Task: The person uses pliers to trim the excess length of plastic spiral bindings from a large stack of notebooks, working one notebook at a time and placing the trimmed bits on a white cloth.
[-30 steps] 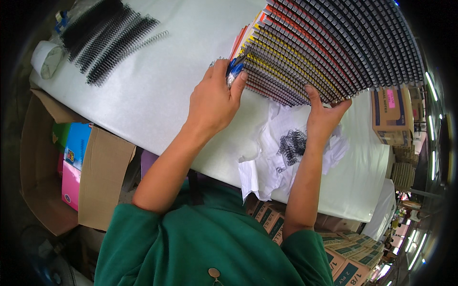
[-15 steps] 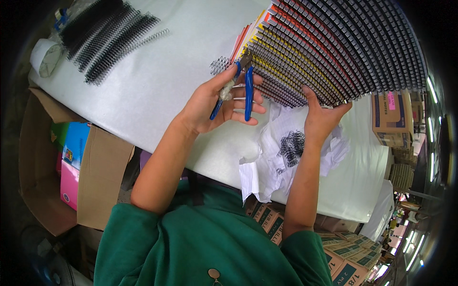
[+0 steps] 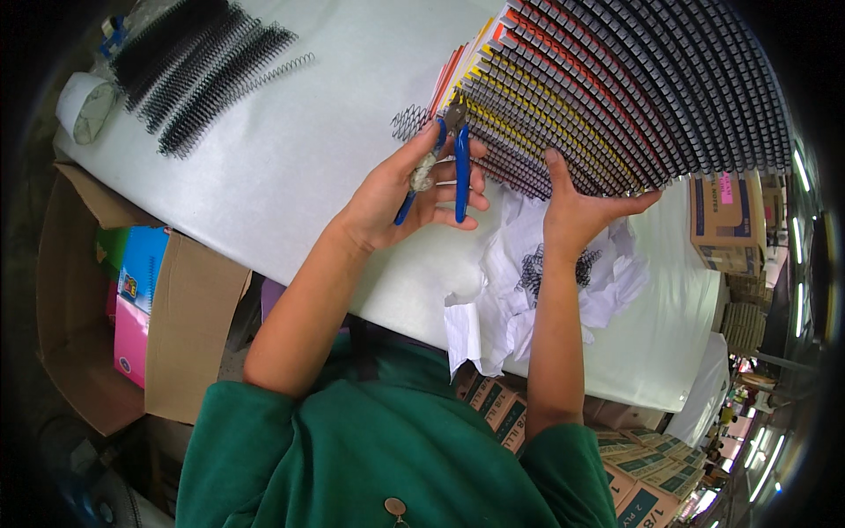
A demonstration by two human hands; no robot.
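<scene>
My left hand (image 3: pixel 384 201) is wrapped round a pair of blue-handled cutting pliers (image 3: pixel 462 172), one handle bound in pale tape. The jaws of the pliers are at the left ends of the wire coils on a big stack of spiral notebooks (image 3: pixel 634 97). Black coils run along the notebook spines, with red and yellow edges between some of them. Against the stack's near side lies my right hand (image 3: pixel 572 218), thumb up on the coils and index finger stretched to the right; its other fingers are mostly hidden. Loose black wire coils (image 3: pixel 410 120) stick out left of the stack.
Crumpled white paper (image 3: pixel 493 308) with black wire scraps (image 3: pixel 532 268) lies below the stack on the white table (image 3: pixel 290 158). Black spiral coils (image 3: pixel 194 70) are piled at the far left. An open carton (image 3: pixel 194 326) holds colourful notebooks; more cartons (image 3: pixel 726 216) stand to the right.
My right hand has shifted slightly left along the coils, its index finger reaching further out. My left hand and the pliers stay almost in place at the coil ends.
</scene>
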